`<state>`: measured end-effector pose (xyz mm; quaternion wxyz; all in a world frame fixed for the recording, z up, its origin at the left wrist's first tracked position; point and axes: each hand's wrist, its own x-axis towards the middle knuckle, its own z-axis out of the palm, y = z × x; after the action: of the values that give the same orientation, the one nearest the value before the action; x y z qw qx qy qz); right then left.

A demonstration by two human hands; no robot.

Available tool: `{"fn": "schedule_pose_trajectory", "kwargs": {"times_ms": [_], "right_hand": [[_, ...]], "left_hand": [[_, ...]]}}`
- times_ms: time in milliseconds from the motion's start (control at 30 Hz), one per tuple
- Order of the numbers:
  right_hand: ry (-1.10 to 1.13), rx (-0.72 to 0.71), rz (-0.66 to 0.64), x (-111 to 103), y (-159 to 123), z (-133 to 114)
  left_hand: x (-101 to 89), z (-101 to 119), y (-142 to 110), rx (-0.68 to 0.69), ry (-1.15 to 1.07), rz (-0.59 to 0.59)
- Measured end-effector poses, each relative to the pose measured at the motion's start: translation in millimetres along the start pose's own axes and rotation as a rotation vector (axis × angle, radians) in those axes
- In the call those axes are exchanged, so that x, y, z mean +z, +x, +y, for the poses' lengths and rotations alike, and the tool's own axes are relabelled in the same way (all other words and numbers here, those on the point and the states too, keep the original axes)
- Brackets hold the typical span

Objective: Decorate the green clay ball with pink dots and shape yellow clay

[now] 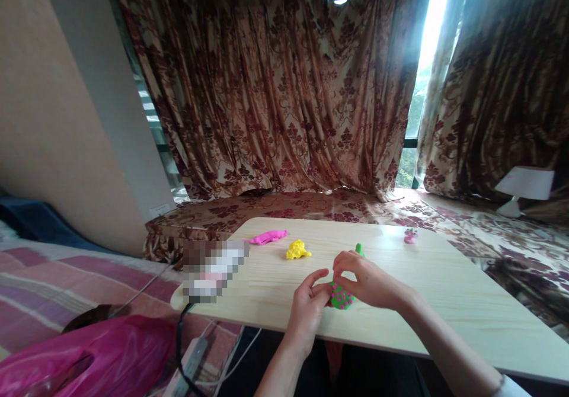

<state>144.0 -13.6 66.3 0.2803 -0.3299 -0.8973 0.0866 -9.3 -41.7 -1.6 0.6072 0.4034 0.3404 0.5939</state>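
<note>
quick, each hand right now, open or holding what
Left hand: holding the pink-dotted green clay piece at its edge.
Right hand: curled over the same piece; whether it grips anything cannot be told.

The green lump point(342, 298) carries pink dots; the strip point(269, 237) is solid hot pink, a second lump point(296, 250) bright yellow. Pale wood grain lines the bench point(262, 296). Maroon floral motifs cover the brown curtain point(306, 95); the bed cover point(40, 278) is striped pink, the lampshade point(527, 182) white.
</note>
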Motion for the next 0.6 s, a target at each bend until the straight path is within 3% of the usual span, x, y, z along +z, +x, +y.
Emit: {"fn": "schedule_pose_trajectory", "kwargs": {"times_ms": [267,600], "right_hand": [[-0.132,-0.019,-0.1,-8,4,-5],[0.076,0.146,0.034,11,4,10]], "left_hand": [[1.0,-1,2,-0.012,0.019,0.013],[-2.2,-4,3,0.015,0.082,0.014]]}}
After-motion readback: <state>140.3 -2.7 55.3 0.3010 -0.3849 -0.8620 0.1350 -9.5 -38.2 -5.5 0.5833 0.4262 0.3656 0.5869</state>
